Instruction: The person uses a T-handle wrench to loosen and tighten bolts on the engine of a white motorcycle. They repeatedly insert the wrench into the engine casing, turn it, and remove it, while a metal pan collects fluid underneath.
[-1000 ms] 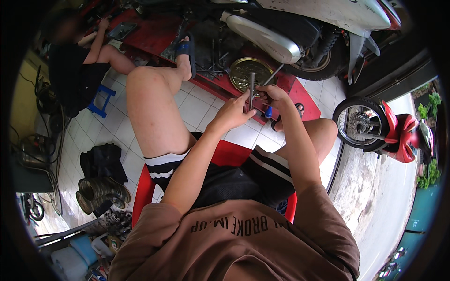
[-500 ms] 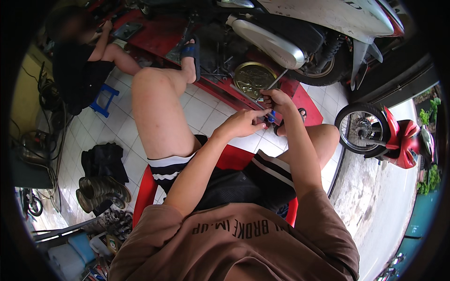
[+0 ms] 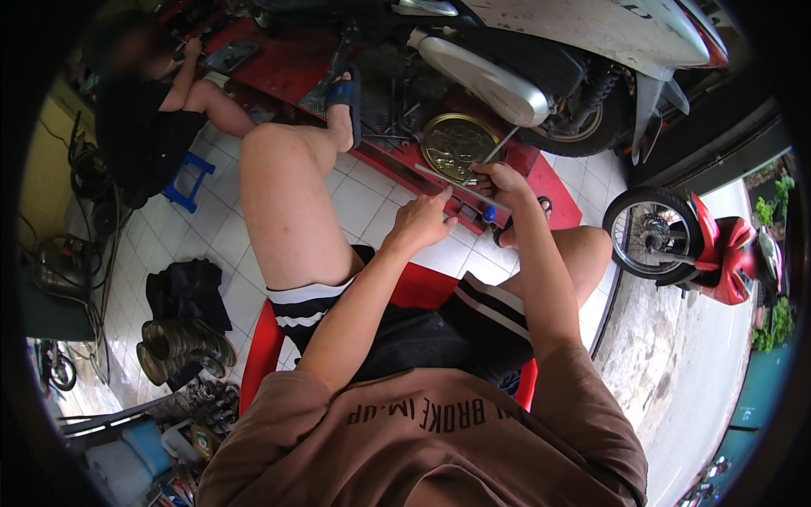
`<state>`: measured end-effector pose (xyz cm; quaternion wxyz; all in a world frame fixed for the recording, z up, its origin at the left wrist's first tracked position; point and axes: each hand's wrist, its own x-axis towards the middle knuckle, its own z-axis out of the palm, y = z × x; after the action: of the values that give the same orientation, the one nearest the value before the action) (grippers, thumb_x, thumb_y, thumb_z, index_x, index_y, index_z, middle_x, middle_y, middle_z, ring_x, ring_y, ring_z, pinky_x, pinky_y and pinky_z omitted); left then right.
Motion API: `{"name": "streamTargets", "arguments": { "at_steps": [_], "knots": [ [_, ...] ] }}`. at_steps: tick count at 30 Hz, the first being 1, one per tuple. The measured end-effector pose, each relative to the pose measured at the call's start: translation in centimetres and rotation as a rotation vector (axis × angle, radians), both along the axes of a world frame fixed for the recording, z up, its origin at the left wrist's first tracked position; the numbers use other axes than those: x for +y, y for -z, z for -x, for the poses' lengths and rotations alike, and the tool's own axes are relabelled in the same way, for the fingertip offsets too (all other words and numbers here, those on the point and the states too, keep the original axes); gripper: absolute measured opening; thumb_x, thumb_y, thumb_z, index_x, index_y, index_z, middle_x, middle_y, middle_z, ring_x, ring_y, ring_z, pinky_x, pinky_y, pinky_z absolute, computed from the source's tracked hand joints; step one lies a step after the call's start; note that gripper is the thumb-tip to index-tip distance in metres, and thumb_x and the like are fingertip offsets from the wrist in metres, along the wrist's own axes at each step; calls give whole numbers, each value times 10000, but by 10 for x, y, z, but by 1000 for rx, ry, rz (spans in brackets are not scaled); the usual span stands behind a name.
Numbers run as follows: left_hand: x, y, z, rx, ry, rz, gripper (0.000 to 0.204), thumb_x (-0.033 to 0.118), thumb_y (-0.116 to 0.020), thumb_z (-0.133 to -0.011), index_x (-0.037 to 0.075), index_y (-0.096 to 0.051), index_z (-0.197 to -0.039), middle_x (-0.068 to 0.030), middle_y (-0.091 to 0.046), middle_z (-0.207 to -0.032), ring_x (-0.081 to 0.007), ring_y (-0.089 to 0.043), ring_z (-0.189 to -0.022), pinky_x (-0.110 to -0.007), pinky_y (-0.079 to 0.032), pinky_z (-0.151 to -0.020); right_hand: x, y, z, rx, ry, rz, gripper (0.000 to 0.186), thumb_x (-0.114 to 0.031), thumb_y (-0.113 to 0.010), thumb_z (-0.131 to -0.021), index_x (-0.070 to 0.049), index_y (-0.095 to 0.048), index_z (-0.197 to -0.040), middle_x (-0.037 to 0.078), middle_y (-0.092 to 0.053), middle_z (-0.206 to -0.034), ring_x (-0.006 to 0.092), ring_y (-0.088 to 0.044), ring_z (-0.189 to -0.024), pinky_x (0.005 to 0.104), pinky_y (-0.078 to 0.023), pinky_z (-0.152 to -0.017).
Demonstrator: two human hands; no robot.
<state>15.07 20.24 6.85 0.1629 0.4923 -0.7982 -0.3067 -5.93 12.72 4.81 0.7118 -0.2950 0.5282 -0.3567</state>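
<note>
My right hand (image 3: 498, 182) is closed on a metal tool, with one thin rod (image 3: 498, 144) angled up-right and a crossbar (image 3: 435, 176) slanting down to the right. A small blue piece (image 3: 489, 215) shows below that hand. My left hand (image 3: 421, 221) is just left of it, thumb apart and index finger extended to the crossbar; whether it touches is unclear. Beyond both hands a round gold tray (image 3: 448, 139) rests on a red platform (image 3: 389, 169), below a silver-and-black scooter (image 3: 473, 72).
Another person (image 3: 135, 110) crouches at upper left near a blue stool (image 3: 187, 177). Boots (image 3: 182, 351) and dark cloth (image 3: 182, 296) lie on the tiled floor at left. A red motorbike (image 3: 722, 279) stands at right beside the roadway. I sit on a red chair (image 3: 405, 279).
The crossbar has swung from upright to a slant. My left hand, earlier gripping it, dropped and loosened, then rose slightly. My right hand has shifted little.
</note>
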Motion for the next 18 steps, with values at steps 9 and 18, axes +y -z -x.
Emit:
{"name": "streamTargets", "arguments": {
  "at_steps": [9, 18],
  "knots": [
    [0, -1, -1, -181, 10, -25, 730, 283, -661, -809, 67, -327, -1421, -165, -663, -833, -304, -644, -783, -382, -496, -743, 7, -11, -11, 156, 110, 61, 122, -135, -622, -853, -95, -567, -751, -47, -425, -596, 68, -349, -479, 251, -272, -437],
    [1, -10, 1, -11, 125, -66, 633, 300, -661, -806, 194, -425, -1384, -166, -663, -847, -327, -643, -836, -402, -490, -778, -2, 1, 5, 15, 36, 17, 128, -118, -621, -846, -89, -556, -740, -43, -429, -595, 62, -338, -466, 238, -248, -422]
  ]
}}
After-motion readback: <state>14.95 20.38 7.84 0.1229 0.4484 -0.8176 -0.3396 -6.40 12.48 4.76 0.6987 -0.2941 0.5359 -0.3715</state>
